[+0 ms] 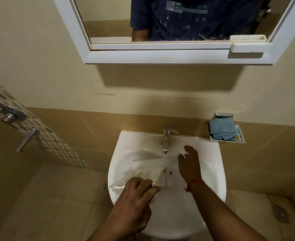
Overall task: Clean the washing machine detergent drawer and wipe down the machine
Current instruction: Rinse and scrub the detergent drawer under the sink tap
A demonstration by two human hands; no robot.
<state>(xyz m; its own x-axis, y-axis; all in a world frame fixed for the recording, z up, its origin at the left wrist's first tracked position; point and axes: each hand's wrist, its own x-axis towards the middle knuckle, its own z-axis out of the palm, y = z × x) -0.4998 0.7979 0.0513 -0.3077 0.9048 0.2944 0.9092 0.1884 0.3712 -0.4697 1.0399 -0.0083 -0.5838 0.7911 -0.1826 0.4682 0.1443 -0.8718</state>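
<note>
I stand over a white washbasin (212,174). In its bowl lies the white detergent drawer (148,173), tilted and hard to tell from the white porcelain. My left hand (136,197) grips the drawer's near edge with curled fingers. My right hand (189,162) hovers over the basin below and to the right of the chrome tap (166,138), fingers relaxed and holding nothing. A red thread circles that wrist. I cannot tell whether water runs from the tap.
A blue cloth (222,130) lies in a metal soap dish (239,138) on the wall right of the tap. A white-framed mirror (160,56) hangs above. A door with a lever handle (27,139) is at the left. Beige tiles cover the floor.
</note>
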